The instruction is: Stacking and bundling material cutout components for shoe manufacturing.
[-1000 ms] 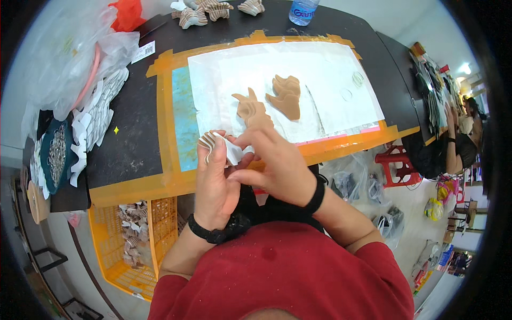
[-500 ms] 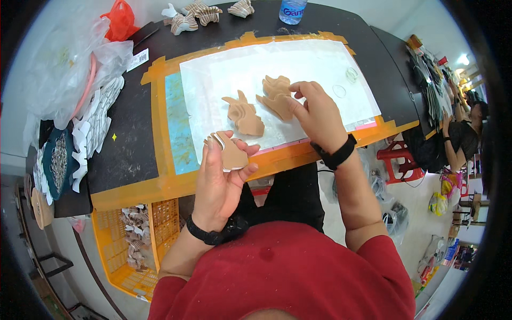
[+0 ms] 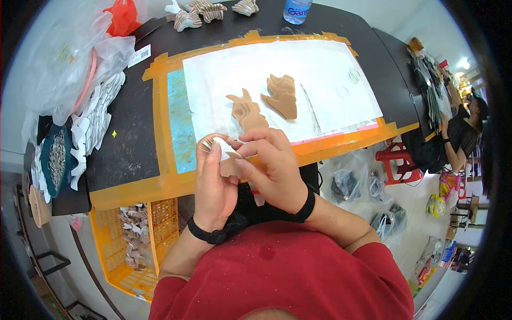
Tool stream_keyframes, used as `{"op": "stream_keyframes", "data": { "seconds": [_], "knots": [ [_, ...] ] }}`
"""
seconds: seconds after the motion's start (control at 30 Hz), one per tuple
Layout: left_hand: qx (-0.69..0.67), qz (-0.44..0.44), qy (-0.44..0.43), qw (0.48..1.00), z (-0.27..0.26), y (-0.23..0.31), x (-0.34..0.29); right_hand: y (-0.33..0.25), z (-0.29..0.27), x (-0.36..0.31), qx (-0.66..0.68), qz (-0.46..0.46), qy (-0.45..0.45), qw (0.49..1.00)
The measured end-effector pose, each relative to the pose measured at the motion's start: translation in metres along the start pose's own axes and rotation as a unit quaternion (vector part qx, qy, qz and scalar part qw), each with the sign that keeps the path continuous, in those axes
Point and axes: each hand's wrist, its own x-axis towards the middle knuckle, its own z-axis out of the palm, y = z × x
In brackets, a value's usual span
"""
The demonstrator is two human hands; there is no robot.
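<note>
My left hand (image 3: pixel 210 184) is closed round a small stack of tan and white flat cut-out pieces (image 3: pixel 224 151), held above the table's near edge. Against the stack's right side, my right hand (image 3: pixel 274 168) has its thumb and fingers pinched on the edge of a tan cut-out; its fingers partly hide it. Just beyond both hands, a fanned pile of tan cut-outs (image 3: pixel 245 111) lies on the white paper sheet (image 3: pixel 224 69). To its right lies a second fanned pile (image 3: pixel 281 97) with wavy edges.
Orange tape (image 3: pixel 160 117) borders the work area on the black table (image 3: pixel 128 149). A water bottle (image 3: pixel 297 10) and striped layered figures (image 3: pixel 213 13) stand at the back. Plastic bags (image 3: pixel 69 58) crowd the left. Below sits an orange basket (image 3: pixel 109 240); a co-worker (image 3: pixel 466 130) is at right.
My right hand has left the right-hand pile and come back to the stack in my left hand, where it now pinches an edge. A tan piece there now stands away from the white one.
</note>
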Motion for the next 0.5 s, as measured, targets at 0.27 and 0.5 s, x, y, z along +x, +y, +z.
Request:
{"op": "stream_keyframes", "data": {
  "seconds": [0.27,0.5],
  "knots": [
    [-0.089,-0.045,0.005,0.995,-0.007,0.007,0.001,0.026,-0.027,0.033,-0.155,0.084,-0.044,0.983],
    [-0.045,-0.024,0.01,0.999,-0.002,0.01,-0.003,-0.016,0.003,0.007,-0.042,-0.037,-0.063,0.996]
  ]
}}
